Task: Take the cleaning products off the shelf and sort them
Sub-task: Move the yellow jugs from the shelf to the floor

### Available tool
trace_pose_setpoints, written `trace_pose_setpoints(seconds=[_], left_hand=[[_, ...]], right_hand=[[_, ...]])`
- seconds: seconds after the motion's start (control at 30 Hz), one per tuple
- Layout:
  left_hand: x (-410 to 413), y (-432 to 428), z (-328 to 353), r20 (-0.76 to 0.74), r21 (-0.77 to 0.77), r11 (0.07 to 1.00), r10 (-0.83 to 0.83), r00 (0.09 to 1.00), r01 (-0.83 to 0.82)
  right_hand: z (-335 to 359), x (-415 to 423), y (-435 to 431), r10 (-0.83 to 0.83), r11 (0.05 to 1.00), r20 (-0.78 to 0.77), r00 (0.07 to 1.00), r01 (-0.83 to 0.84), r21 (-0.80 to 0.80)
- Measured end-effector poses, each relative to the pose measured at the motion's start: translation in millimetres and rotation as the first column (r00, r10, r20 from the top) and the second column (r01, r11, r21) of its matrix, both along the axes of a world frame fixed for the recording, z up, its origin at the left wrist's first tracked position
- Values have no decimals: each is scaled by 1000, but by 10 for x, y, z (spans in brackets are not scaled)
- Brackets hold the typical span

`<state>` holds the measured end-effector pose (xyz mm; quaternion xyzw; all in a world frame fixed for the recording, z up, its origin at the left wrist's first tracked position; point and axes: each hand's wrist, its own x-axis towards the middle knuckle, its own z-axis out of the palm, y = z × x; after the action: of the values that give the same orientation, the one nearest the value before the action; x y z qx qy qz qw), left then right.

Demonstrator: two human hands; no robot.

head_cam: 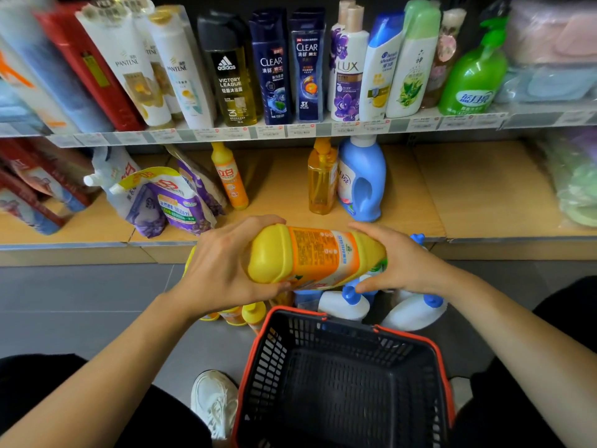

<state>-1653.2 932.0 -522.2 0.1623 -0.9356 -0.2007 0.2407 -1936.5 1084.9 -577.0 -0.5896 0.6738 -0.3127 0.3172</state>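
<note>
Yellow detergent bottle [310, 253], orange-labelled, lies sideways between your hands: left hand [226, 266] grips its base, right hand [397, 257] its neck end.

The neck and cap of the yellow bottle [310, 253] are covered by the right hand [400, 263], and the white bottles [342, 305] and small yellow bottles [245, 315] on the floor behind it show only in parts. The price labels [290, 129] on the shelf rail are too blurred to read; the soft packs [575, 182] at the right edge, perhaps cloths, are smeared and cut off. The basket [355, 399] runs out past the bottom edge.
</note>
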Motion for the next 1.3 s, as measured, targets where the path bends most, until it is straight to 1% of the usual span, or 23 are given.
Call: trace_pose_setpoints(seconds=[0.07, 0.1, 0.17, 0.2, 0.27, 0.3, 0.33, 0.43, 0.6, 0.73, 0.8, 0.9, 0.97, 1.03, 1.13, 1.2, 1.23, 1.3], left_hand=[[39, -2, 22, -74, 39, 999, 14, 997, -11], [56, -5, 32, -114, 83, 996, 20, 993, -10], [83, -8, 32, -176, 199, 980, 39, 984, -4], [94, -16, 23, -190, 250, 968, 51, 980, -2], [117, -47, -23, -188, 316, 949, 63, 980, 0], [131, -69, -60, -181, 335, 942, 66, 981, -2], [147, -94, -102, -169, 349, 937, 69, 983, -6], [181, -182, -254, -96, 386, 921, 96, 991, -52], [125, -346, -542, 10, 444, 880, 187, 982, -172], [25, -520, -747, 92, 508, 816, 267, 959, -276], [8, -653, -870, 148, 482, 791, 350, 925, -377], [89, -873, -1109, 257, 417, 731, 474, 842, -540], [184, -976, -1292, 337, 368, 712, 497, 800, -598], [263, -1025, -1474, 396, 310, 699, 521, 756, -644], [310, -1009, -1787, 463, 278, 652, 552, 693, -706], [312, -959, -1986, 515, 273, 626, 547, 660, -731], [311, -940, -2068, 518, 281, 613, 552, 654, -739], [301, -949, -2156, 474, 336, 562, 593, 651, -756]], right_hand=[[-63, -104, 8, -47, 999, 199, 979, 42, 26], [-83, -134, 0, -88, 996, 314, 945, 90, 9], [-84, -172, -22, -132, 986, 527, 840, 166, -17], [-68, -193, -36, -113, 986, 617, 779, 164, -25], [-17, -236, -57, -37, 994, 740, 672, 99, -40], [22, -253, -65, -6, 997, 762, 648, 62, -45], [63, -260, -76, 13, 998, 756, 655, 39, -51], [156, -216, -138, 32, 997, 692, 722, 29, -76], [430, 35, -455, -25, 981, 596, 803, 135, -142], [714, 172, -912, -91, 974, 419, 903, 168, -151], [801, 207, -1169, -108, 976, 315, 943, 161, -147], [859, 258, -1566, -93, 985, 109, 990, 107, -134], [849, 295, -1831, -76, 991, -36, 996, 71, -113], [800, 335, -2063, -46, 995, -135, 990, 33, -97], [626, 379, -2368, -4, 997, -283, 959, -18, -76], [464, 392, -2550, 7, 998, -346, 938, -30, -61], [381, 395, -2631, 8, 998, -364, 931, -30, -55], [208, 398, -2774, 6, 999, -388, 922, -27, -47]])
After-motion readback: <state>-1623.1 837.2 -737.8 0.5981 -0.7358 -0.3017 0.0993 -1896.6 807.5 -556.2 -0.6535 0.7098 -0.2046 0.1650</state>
